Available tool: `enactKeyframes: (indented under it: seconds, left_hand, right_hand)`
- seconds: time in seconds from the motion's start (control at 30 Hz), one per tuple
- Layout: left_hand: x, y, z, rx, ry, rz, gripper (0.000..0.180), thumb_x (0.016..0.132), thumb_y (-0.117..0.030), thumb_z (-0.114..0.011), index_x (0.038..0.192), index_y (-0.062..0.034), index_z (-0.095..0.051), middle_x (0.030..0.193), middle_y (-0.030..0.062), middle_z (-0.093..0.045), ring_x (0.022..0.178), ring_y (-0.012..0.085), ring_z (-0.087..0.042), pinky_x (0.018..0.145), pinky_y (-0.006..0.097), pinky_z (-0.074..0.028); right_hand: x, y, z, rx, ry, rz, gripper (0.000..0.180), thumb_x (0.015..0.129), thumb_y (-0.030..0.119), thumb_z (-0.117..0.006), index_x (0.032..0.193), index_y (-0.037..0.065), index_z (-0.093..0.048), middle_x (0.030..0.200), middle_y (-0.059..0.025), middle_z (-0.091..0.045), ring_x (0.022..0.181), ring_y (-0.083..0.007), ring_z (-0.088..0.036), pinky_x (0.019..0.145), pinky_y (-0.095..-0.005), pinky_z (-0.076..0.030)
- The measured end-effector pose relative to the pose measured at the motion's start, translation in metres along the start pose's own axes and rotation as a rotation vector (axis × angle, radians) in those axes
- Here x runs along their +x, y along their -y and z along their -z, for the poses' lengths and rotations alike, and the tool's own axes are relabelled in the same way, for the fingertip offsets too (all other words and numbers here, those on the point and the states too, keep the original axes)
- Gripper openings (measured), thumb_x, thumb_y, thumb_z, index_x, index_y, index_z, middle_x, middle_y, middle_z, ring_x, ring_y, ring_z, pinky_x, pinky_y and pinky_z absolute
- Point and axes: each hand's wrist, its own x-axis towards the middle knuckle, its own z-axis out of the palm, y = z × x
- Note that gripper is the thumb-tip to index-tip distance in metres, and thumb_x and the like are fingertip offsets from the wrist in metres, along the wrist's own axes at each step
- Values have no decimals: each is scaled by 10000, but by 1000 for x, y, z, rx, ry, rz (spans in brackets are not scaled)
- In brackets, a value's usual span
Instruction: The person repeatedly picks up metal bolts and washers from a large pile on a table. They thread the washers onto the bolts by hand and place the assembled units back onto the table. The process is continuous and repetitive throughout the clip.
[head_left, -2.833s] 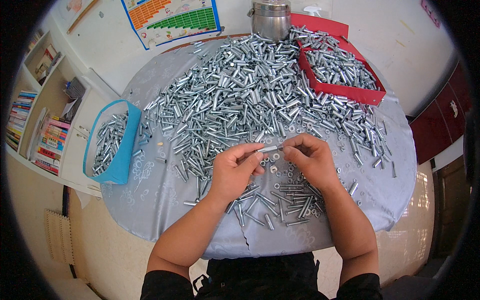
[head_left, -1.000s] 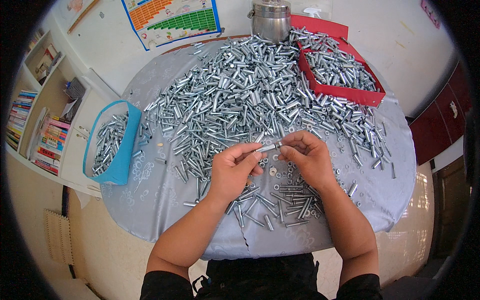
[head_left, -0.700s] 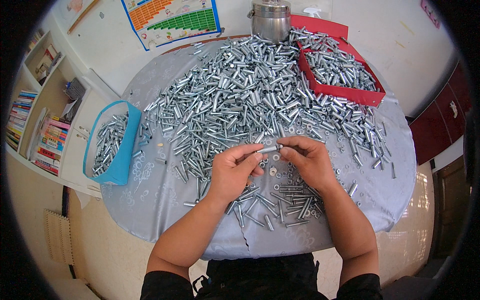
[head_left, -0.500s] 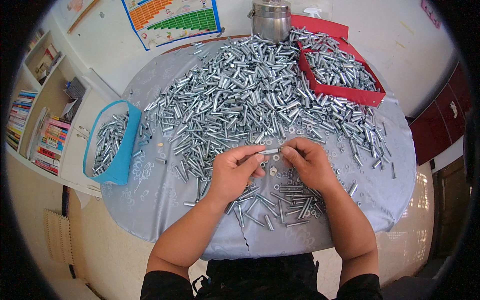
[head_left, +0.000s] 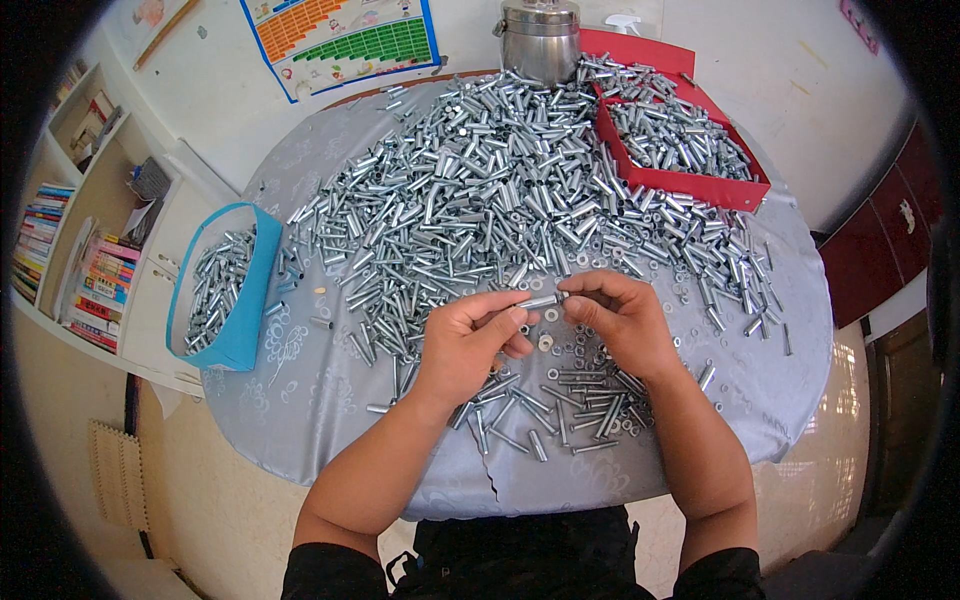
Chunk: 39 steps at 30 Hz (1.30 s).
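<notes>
A small metal tube (head_left: 541, 302) is held in the air, just above the near edge of the heap (head_left: 480, 190), between the left grip (head_left: 465, 340) and the right grip (head_left: 625, 325). By the left grip it is clamped at its left end, between thumb and forefinger, the other fingers being curled underneath. By the right grip it is pinched at its right end, thumb and forefinger being brought together there (the tip itself is partly covered, so whether a separate piece is held cannot be told). The middle of the tube is left uncovered between the two sets of fingertips, and it is tilted slightly, its right end being set a little higher in the view.

Below the tube, loose washers (head_left: 545, 343) are scattered on the cloth-covered surface (head_left: 270, 410). Nearer the body, between the forearms, a small group of bolts (head_left: 596, 447) is spread in various directions. Beyond both hands, much of the surface is covered by the heap of tubes and bolts. At its far right a red box (head_left: 690, 187) is filled with similar pieces; on the left, well apart from the hands, more are contained in a blue box (head_left: 235, 345). A steel pot (head_left: 540, 52) is placed behind the heap.
</notes>
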Motion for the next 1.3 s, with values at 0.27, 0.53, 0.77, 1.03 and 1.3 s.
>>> enactKeyframes:
  seconds: [0.27,0.53,0.77,1.03,1.3]
  left_hand:
    - [0,2,0,4,27,-2,233,928,-73,-606,1137,21,-649,940,119,-715,698,146,-678,583,249,-543]
    - [0,-1,-1,0,11,-12,228,931,-69,-597,1134,21,-650,942,119,-714,714,150,-681,591,254,-552]
    - [0,-1,0,-37,19,6,233,934,-77,-595,1136,28,-643,934,130,-711,717,162,-685,610,268,-561]
    - [0,-2,1,-55,12,33,236,933,-74,-594,1139,31,-641,931,140,-710,725,178,-692,642,286,-577]
    - [0,0,0,-40,60,-17,238,922,-47,-599,1141,39,-638,947,144,-709,749,181,-695,648,293,-584]
  right_hand:
    - [-2,6,0,-150,34,-112,170,939,151,-625,963,-13,-663,777,-16,-629,679,-87,-572,625,-236,-474]
    - [0,1,5,33,56,-60,153,900,99,-671,1007,-11,-663,818,-14,-648,708,-73,-586,635,-238,-489]
    - [-2,5,2,-3,35,-41,204,864,16,-684,1064,-16,-656,903,-33,-674,809,-88,-622,721,-237,-507]
    - [-1,2,1,-8,16,-3,196,854,8,-692,1047,-15,-665,919,-31,-674,823,-79,-610,727,-230,-499]
    - [-2,1,8,-100,115,-150,214,942,186,-628,943,-25,-658,788,-22,-629,656,-76,-550,598,-235,-457]
